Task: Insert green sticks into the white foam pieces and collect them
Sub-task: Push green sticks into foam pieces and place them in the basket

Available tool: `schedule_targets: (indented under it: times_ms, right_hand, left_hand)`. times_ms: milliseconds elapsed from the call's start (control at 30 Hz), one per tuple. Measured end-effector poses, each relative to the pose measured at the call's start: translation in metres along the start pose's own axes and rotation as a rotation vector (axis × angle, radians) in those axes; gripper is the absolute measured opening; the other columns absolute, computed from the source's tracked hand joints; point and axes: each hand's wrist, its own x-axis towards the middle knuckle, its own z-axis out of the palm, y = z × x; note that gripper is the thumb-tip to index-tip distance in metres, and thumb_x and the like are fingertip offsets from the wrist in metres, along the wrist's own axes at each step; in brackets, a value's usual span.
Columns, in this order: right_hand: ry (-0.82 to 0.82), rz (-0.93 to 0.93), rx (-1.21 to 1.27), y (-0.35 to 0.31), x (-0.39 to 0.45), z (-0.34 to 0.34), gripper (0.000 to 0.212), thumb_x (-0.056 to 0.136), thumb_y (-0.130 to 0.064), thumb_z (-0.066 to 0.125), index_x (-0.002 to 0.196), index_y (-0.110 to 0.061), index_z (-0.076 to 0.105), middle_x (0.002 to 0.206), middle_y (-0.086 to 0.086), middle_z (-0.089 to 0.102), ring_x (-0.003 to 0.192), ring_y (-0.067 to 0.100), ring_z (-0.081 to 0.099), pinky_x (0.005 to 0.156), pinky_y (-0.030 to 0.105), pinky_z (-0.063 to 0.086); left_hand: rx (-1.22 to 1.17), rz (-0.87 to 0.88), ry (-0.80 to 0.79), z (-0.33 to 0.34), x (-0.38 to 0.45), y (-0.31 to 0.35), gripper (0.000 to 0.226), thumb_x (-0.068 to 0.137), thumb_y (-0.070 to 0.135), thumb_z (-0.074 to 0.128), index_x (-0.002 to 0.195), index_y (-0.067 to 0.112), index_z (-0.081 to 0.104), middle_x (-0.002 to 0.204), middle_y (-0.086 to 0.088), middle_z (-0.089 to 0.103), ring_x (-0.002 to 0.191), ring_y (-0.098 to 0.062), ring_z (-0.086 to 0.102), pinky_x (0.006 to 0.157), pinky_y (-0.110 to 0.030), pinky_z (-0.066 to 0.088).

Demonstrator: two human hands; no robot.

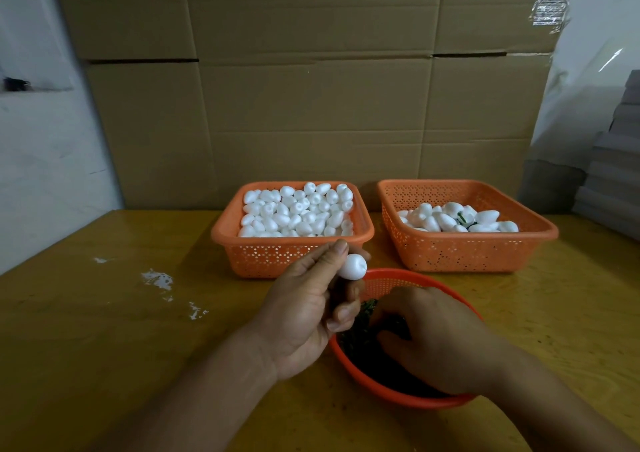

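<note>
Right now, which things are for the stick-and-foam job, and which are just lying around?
For the job: foam piece held by left hand; right hand in round basket of green sticks; full basket; collecting basket.

Lying about: white scraps; cardboard; grey stack.

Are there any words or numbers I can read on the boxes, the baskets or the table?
No readable text anywhere in this picture.
Brown cardboard boxes behind the table: plain, no print showing.
Shiny clear tape patch on the cardboard: only glare, no letters.
Two square orange plastic baskets and the round red plastic basket: no labels.
Yellow wooden table: only white marks, not writing.
</note>
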Motion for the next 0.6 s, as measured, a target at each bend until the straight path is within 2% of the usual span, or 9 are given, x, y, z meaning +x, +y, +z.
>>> schedule_targets:
  times_ms: [133,267,367,433,500,600]
  right_hand:
    - [0.045,0.021,0.075,0.005,0.000,-0.005,0.012,0.090,-0.034,0.070,0.101,-0.033,0.074,0.096,-0.016,0.072,0.087,0.003,0.064,0.077,0.024,0.052]
    - [0.063,0.050,0.133,0.009,-0.001,-0.008,0.014,0.089,-0.033,0.074,0.103,-0.032,0.076,0.096,-0.015,0.073,0.084,0.000,0.065,0.076,0.022,0.054]
    - [0.076,0.022,0.171,0.008,-0.002,-0.009,0.022,0.090,-0.025,0.071,0.110,-0.036,0.074,0.100,-0.019,0.073,0.089,-0.005,0.064,0.076,0.014,0.051]
    - [0.069,0.010,0.203,0.006,-0.003,-0.009,0.032,0.090,-0.020,0.068,0.116,-0.036,0.072,0.102,-0.021,0.073,0.085,-0.011,0.062,0.071,0.009,0.048]
    - [0.066,0.014,0.241,0.003,-0.004,-0.011,0.033,0.087,-0.016,0.067,0.113,-0.035,0.075,0.093,-0.021,0.074,0.076,-0.011,0.063,0.063,0.010,0.047]
    - [0.094,0.066,0.345,0.003,-0.005,-0.013,0.025,0.084,-0.014,0.069,0.094,-0.035,0.079,0.066,-0.020,0.070,0.051,-0.003,0.060,0.044,0.013,0.041]
  left_hand:
    - [-0.023,-0.018,0.005,0.001,-0.001,0.002,0.031,0.093,0.040,0.057,0.100,0.013,0.070,0.068,-0.006,0.052,0.049,-0.011,0.043,0.043,-0.020,0.031]
    - [-0.029,-0.025,0.018,0.002,-0.001,0.002,0.031,0.093,0.039,0.056,0.099,0.012,0.069,0.067,-0.006,0.051,0.048,-0.011,0.042,0.043,-0.020,0.029]
    - [-0.036,-0.023,0.028,0.002,-0.001,0.003,0.030,0.092,0.039,0.057,0.099,0.011,0.068,0.067,-0.006,0.052,0.047,-0.010,0.042,0.042,-0.020,0.029]
    - [-0.039,-0.023,0.030,0.002,-0.001,0.003,0.030,0.092,0.039,0.058,0.099,0.011,0.068,0.067,-0.005,0.052,0.047,-0.010,0.042,0.042,-0.020,0.029]
    - [-0.035,-0.028,0.030,0.002,-0.001,0.003,0.031,0.092,0.040,0.058,0.098,0.011,0.067,0.067,-0.005,0.051,0.048,-0.010,0.042,0.043,-0.020,0.028]
    - [-0.023,-0.032,0.030,0.002,-0.002,0.004,0.030,0.093,0.040,0.057,0.097,0.012,0.068,0.067,-0.005,0.051,0.048,-0.010,0.042,0.044,-0.020,0.027]
